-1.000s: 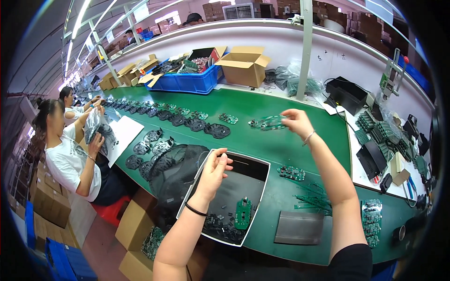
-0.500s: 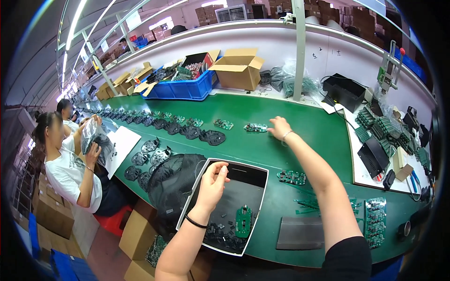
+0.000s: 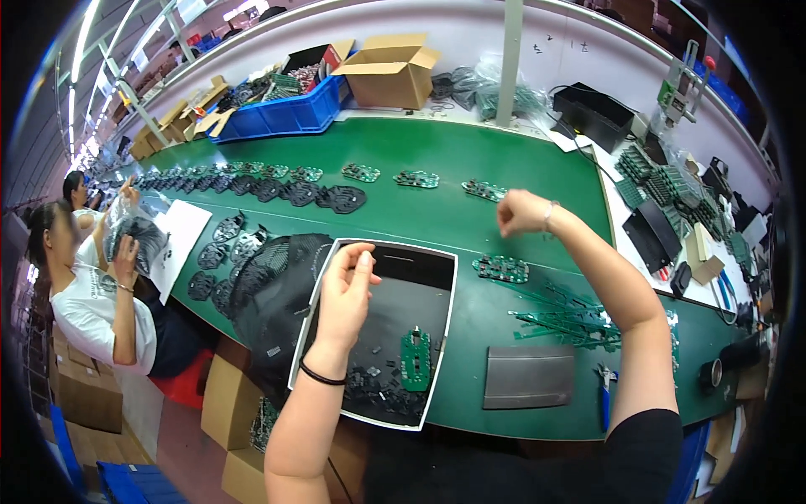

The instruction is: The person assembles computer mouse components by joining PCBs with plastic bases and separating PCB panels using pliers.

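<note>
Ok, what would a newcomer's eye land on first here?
The white-rimmed black tray, lower middle, stands out, holding a green circuit board and small black parts. Beyond it, a row of circuit boards runs leftward along the green bench, below a bright blue bin at upper left.

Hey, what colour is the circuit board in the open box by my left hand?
The circuit board is green, best seen in the head view.

Ceiling tubes (image 3: 84, 42) light the bench (image 3: 470, 147) brightly; lines bow near dark edges.
</note>
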The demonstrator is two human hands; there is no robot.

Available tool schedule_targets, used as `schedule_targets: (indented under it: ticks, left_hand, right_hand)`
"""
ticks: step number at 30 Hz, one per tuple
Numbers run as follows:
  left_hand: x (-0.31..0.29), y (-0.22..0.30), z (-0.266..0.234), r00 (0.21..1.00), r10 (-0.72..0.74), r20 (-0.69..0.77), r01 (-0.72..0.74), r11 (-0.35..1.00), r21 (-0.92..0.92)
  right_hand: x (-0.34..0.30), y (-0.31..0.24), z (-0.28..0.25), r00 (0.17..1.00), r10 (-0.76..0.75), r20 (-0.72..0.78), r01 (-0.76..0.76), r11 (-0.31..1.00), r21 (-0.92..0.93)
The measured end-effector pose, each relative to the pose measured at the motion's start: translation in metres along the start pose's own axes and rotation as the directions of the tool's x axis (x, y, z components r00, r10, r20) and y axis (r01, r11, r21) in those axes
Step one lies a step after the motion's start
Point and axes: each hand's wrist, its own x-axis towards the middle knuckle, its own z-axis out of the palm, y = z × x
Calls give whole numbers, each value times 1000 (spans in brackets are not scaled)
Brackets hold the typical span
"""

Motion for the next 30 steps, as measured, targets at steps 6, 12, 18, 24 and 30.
schedule_targets:
  ticks: [6,12,18,24,30]
  left_hand:
    - [6,-10,-8,998,54,31,-57,993,99]
    - [-10,-27,3,829,-133,543,-330,667,668]
    - [-19,-36,11,761,-225,608,-370,619,693]
    - [-14,-18,8,728,-297,619,-280,695,662]
    - [-25,56,-14,811,-46,583,-371,731,573]
  right_hand:
    - [-58,5,42,977,209,45,-212,974,81]
    - [-72,20,46,973,211,-89,-168,923,345]
    - [-54,51,17,853,422,-305,-180,789,588]
    - [-39,111,6,637,706,-310,-448,666,597]
    - [-49,25,-3,761,225,-609,-115,970,215]
